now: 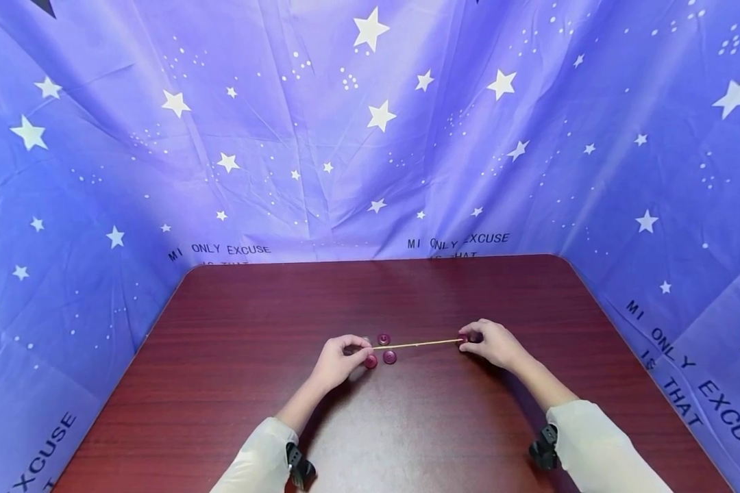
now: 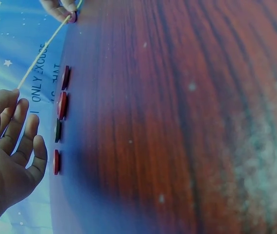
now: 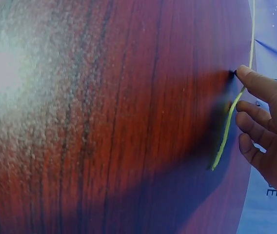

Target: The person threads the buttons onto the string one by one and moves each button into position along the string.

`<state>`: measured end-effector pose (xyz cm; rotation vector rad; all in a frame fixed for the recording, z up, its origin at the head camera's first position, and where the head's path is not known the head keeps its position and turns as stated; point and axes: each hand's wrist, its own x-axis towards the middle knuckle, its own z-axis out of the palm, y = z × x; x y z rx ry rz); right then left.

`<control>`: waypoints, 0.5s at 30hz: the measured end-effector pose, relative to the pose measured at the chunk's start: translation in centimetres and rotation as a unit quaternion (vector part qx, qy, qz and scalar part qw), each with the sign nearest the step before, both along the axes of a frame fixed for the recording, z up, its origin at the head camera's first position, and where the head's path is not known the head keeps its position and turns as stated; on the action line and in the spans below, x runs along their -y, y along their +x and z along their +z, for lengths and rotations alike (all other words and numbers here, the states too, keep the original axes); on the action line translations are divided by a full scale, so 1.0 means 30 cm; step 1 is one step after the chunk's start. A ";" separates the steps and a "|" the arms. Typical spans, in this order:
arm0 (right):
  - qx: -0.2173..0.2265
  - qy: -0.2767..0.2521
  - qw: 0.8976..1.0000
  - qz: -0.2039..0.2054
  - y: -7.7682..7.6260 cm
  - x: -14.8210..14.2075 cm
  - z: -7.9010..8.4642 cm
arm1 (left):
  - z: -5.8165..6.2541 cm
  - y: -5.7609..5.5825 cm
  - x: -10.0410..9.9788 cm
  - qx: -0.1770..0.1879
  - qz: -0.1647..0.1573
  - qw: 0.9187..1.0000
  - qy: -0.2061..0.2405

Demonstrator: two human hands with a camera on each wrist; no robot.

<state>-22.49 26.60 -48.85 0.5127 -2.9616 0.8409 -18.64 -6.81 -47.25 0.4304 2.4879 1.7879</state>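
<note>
A yellow string (image 1: 416,343) stretches nearly straight between the two hands above the table. My left hand (image 1: 338,359) pinches one end between thumb and forefinger, its other fingers loosely bent in the left wrist view. At the other side, my right hand (image 1: 492,344) pinches a dark red button (image 2: 72,17), with the string running to it. In the right wrist view, a free tail of the string (image 3: 221,146) hangs below the right fingertips. Close to the left hand lie several round buttons, among them a purple-red button (image 1: 390,357), a red button (image 2: 62,105) and a dark button (image 2: 57,130).
The dark red wood-grain table (image 1: 407,431) has rounded far corners. A blue-purple cloth (image 1: 321,137) with white stars and printed words hangs behind it and along both sides. A black wrist camera (image 1: 299,467) sits at the left sleeve, another (image 1: 544,448) at the right.
</note>
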 end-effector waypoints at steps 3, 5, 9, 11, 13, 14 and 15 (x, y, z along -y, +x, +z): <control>-0.001 0.003 1.000 -0.002 -0.002 -0.007 -0.002 | 0.003 -0.001 0.000 -0.004 -0.004 1.000 0.005; -0.003 0.006 1.000 -0.001 -0.002 -0.012 -0.002 | -0.023 -0.015 0.002 -0.005 -0.003 1.000 0.007; -0.003 0.006 1.000 0.002 -0.004 -0.020 -0.004 | -0.085 -0.042 0.009 -0.001 0.003 1.000 0.004; -0.004 0.007 1.000 0.002 -0.005 -0.023 -0.004 | -0.104 -0.050 0.012 0.001 0.008 1.000 0.001; -0.005 0.010 1.000 0.001 -0.005 -0.025 -0.006 | -0.109 -0.052 0.014 -0.001 0.011 1.000 -0.005; -0.004 0.010 1.000 -0.001 -0.005 -0.025 -0.007 | -0.110 -0.053 0.015 -0.001 0.012 1.000 -0.007; -0.004 0.010 1.000 -0.002 -0.004 -0.026 -0.007 | -0.111 -0.053 0.015 -0.002 0.013 1.000 -0.012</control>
